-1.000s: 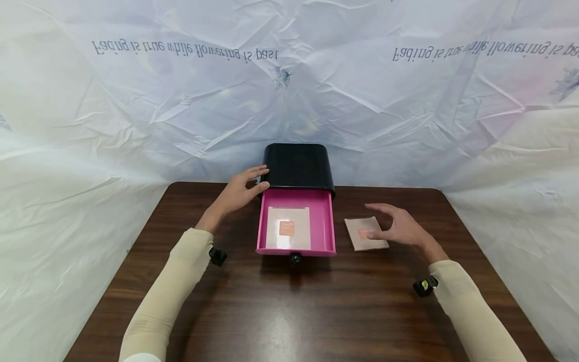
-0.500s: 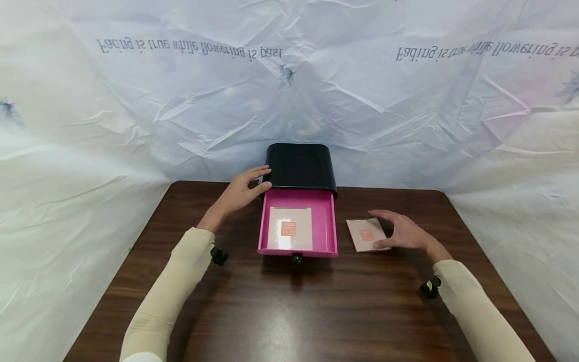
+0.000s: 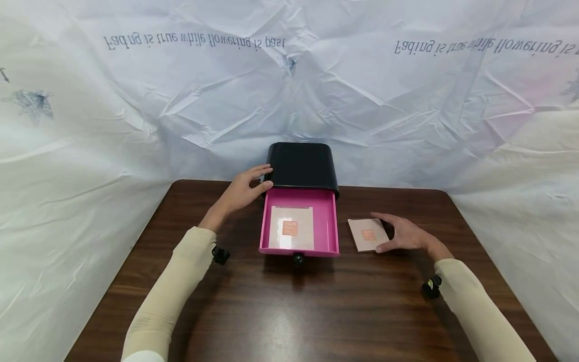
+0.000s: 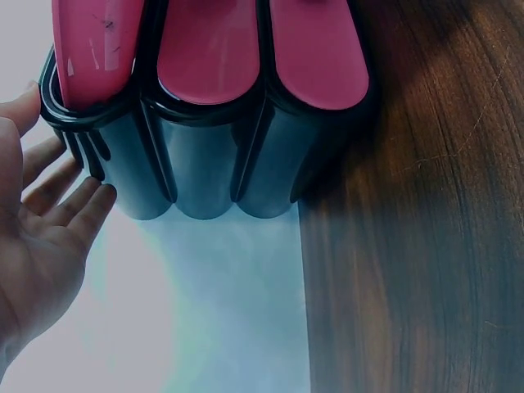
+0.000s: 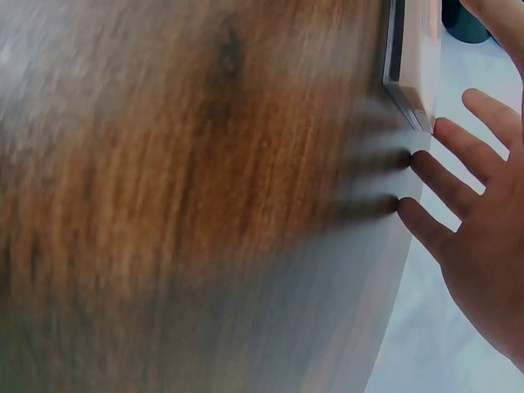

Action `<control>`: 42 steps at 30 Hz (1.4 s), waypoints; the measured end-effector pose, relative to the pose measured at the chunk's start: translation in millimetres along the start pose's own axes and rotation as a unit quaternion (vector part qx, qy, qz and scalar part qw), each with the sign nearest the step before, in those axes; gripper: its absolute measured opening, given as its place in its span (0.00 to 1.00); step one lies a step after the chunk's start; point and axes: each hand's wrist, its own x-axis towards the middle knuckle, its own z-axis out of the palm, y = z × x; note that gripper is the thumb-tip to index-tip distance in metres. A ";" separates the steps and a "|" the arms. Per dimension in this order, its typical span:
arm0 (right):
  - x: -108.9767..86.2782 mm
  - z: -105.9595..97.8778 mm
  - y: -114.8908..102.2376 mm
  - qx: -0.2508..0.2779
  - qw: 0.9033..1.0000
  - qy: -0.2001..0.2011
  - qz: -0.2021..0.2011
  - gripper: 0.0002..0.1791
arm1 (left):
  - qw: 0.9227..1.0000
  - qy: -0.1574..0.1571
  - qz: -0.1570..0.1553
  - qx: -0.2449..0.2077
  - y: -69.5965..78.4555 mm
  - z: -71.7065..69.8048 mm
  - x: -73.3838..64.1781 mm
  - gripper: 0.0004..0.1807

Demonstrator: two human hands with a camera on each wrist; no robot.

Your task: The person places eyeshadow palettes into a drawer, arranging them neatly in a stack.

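**Spanning a pale pink, flat square plastic case (image 3: 359, 227) with the right hand (image 3: 404, 234)**

Location: the case lies on the dark brown wood-grain worktop (image 3: 276, 306), right of the glossy pink drawer (image 3: 324, 226) and apart from it, slightly skewed. The drawer stands pulled out from the black, rounded drawer unit (image 3: 301, 164); a similar, larger pale case (image 3: 304, 221) lies inside it.

Handling, as judged: the case should prove light and stiff. Its smooth finish may be slippery, and a thin casing could crack if dropped. The low profile offers little depth for the fingers, so the sound hold is by opposite edges, thumb on the near side and fingers on the far side, with modest pressure.

Right hand: fingers spread wide, thumb at the near right corner, forefinger by the far edge. Fingertips are at the case; whether any firm pressure is applied cannot be told.

Left hand (image 3: 243, 189): fingers parted and mostly straight, thumb apart, fingertips resting against the left side of the drawer unit. No object is carried.
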 end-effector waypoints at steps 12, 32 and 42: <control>8.0 3.5 3.1 0.025 1.000 -0.017 0.006 0.68 | 1.000 -0.014 0.011 -0.009 -12.0 -8.4 13.5 0.32; 14.4 7.7 -7.1 -0.026 1.000 0.001 0.014 0.67 | 0.999 -0.029 0.024 -0.008 -34.2 -17.2 35.2 0.34; 20.8 6.7 -18.3 -0.037 0.999 0.020 0.033 0.65 | 0.999 -0.033 0.030 -0.014 -43.8 -24.9 46.4 0.33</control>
